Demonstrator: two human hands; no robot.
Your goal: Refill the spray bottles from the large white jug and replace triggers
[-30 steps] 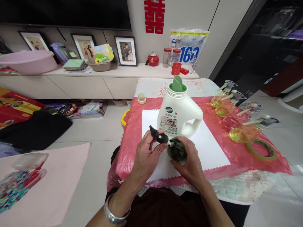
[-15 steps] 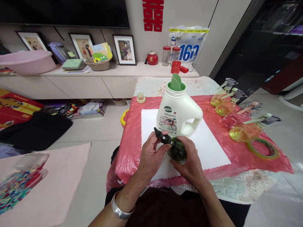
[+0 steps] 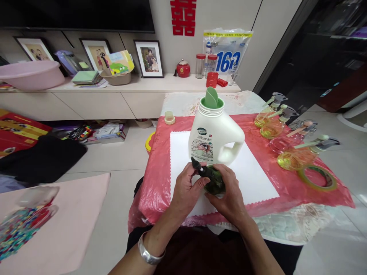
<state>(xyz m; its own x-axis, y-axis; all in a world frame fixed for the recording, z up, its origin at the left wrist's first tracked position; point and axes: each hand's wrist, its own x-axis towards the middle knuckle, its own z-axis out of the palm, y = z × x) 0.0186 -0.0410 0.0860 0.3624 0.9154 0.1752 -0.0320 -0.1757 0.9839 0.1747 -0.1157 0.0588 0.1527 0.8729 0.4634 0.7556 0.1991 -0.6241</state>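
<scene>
My left hand (image 3: 187, 187) is closed around the black collar of a pump head (image 3: 197, 163), with fingers and thumb on either side. A short piece of white stem shows below the nozzle. The pump head sits at the neck of a dark green bottle (image 3: 216, 182), which tilts to the left. My right hand (image 3: 229, 191) wraps round the bottle's body from the right. Just behind my hands stands a large white jug (image 3: 213, 130) with a handle, open at the top, a green spout (image 3: 211, 97) in its mouth. A white sheet (image 3: 255, 179) lies beneath.
Several clear spray bottles (image 3: 298, 154) with yellow or pink liquid line the right side, near a tape roll (image 3: 317, 178). A small translucent cap (image 3: 169, 117) lies at the far left of the red plastic cover (image 3: 156, 179). Photo frames and jars stand on the cabinet (image 3: 100, 103).
The pump nozzle has swung slightly to the right, and less of its white stem shows. My left hand has shifted a little right; my right hand keeps its hold.
</scene>
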